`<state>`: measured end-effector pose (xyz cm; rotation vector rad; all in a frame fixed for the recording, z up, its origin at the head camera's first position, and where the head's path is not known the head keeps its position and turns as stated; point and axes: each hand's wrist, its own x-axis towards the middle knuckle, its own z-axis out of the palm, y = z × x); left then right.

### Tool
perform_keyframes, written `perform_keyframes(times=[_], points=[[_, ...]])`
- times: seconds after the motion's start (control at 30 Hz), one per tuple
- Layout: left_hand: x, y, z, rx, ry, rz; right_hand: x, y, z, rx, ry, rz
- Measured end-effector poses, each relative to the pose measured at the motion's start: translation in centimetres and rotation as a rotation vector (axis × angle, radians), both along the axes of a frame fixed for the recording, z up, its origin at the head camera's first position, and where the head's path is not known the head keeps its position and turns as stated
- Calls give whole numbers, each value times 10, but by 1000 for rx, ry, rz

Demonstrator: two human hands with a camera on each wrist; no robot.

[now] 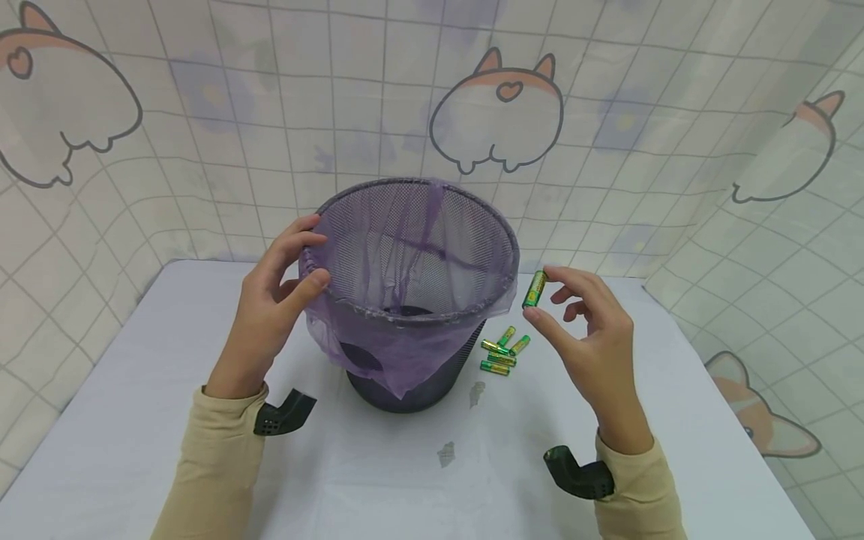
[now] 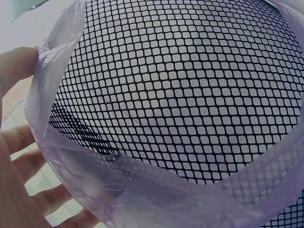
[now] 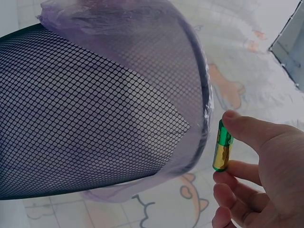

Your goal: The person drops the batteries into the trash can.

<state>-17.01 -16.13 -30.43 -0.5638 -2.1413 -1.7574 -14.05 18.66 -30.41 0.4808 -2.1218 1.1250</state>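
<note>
A black mesh trash bin (image 1: pixel 466 360) stands upright on the white table, with a sheer purple bag (image 1: pixel 405 345) lining it and folded over its rim. My left hand (image 1: pixel 270 292) holds the bin's left side at the rim, over the bag; in the left wrist view its fingers (image 2: pixel 28 161) lie along the outside. Off the bin's right side, my right hand (image 1: pixel 594 322) pinches a green and gold battery (image 1: pixel 535 289) end to end between thumb and fingers. In the right wrist view this battery (image 3: pixel 222 146) is apart from the rim. Several similar batteries (image 1: pixel 496 368) lie beside the bin.
Two small greyish patches (image 1: pixel 446 454) mark the white table (image 1: pixel 378 487) in front of the bin. Behind it hangs a checked curtain (image 1: pixel 378 90) with cartoon animals. Black devices (image 1: pixel 283 415) are strapped at both wrists.
</note>
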Motion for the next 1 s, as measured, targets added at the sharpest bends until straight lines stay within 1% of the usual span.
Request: perform_keyframes(times=[0.27, 0.77, 1.0], points=[[0, 0, 0, -3, 4, 2, -1, -4, 5, -8, -6, 12], [0, -1, 0, -4, -1, 5, -5, -14, 12, -15, 17, 53], [-1, 0, -1, 6, -6, 2, -7, -18, 15, -6, 25, 54]])
